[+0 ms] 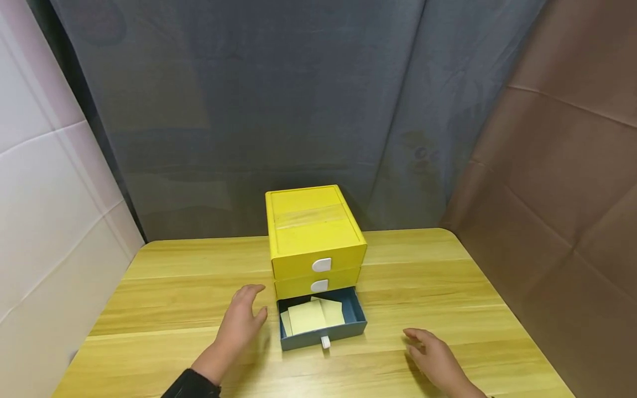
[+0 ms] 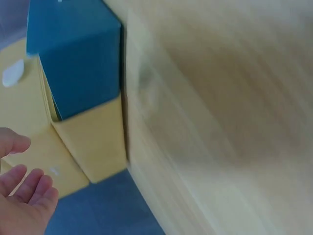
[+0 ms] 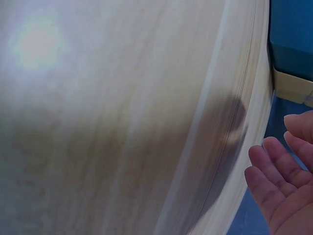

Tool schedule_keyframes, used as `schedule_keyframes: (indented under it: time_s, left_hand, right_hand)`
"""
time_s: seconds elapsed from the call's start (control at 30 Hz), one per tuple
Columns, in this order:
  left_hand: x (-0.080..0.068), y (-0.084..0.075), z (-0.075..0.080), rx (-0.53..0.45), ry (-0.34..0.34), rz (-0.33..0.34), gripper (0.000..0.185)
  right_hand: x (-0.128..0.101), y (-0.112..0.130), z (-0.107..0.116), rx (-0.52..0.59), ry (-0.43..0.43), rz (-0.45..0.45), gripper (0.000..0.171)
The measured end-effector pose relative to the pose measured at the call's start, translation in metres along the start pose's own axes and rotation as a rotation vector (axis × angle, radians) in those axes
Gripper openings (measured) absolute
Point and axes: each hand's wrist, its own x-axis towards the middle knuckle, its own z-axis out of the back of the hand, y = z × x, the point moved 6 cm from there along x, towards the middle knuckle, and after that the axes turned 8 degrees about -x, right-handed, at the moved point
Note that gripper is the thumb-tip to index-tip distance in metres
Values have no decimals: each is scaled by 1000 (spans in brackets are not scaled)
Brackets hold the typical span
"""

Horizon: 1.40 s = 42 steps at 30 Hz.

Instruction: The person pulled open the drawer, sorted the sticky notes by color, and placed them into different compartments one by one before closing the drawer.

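Observation:
A yellow drawer box [image 1: 318,221] stands at the back of the table, with two white-tabbed drawers closed. Its lowest drawer [image 1: 323,336], dark blue with a white pull tab [image 1: 325,342], is pulled out. Several pale yellow paper sheets [image 1: 307,317] lie inside it. My left hand [image 1: 240,320] hovers just left of the box, thumb and fingers apart and holding nothing; the left wrist view shows its loosely bent fingers [image 2: 30,188] beside the yellow side. Off to the drawer's right, my right hand [image 1: 436,359] is held over the table, fingers relaxed, with nothing in it.
The wooden table [image 1: 189,287] has rounded back corners. A grey curtain [image 1: 298,99] hangs behind it, a white cloth [image 1: 55,166] at the left and a brown cloth [image 1: 562,182] at the right.

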Motion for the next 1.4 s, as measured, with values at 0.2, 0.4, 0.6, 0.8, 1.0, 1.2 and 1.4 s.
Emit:
schedule_keyframes:
  time_s: [0.2,0.4,0.6,0.8,1.0,1.2,1.4]
  left_hand:
    - [24,13,18,-62,-41,90,41]
    - [48,20,31,-224,-59,191,41]
    - [70,20,38,-308,-94,217,41]
    - [91,25,44,-406,-132,291,42]
    - [104,22,44,-477,-118,330,46]
    - [113,21,45,-525,-133,357,49]
    - [122,22,51,-560,-162,376,51]
  right_hand:
    - [1,8,-4,57,18,7,37]
    - [2,17,-12,111,34,11,36]
    - [4,28,-18,138,37,67,35]
    - [9,39,-25,225,80,83,35]
    - [12,50,-36,344,176,70,39]
    - [14,60,-47,397,254,47,40]
    - [15,68,-54,426,292,57,39]
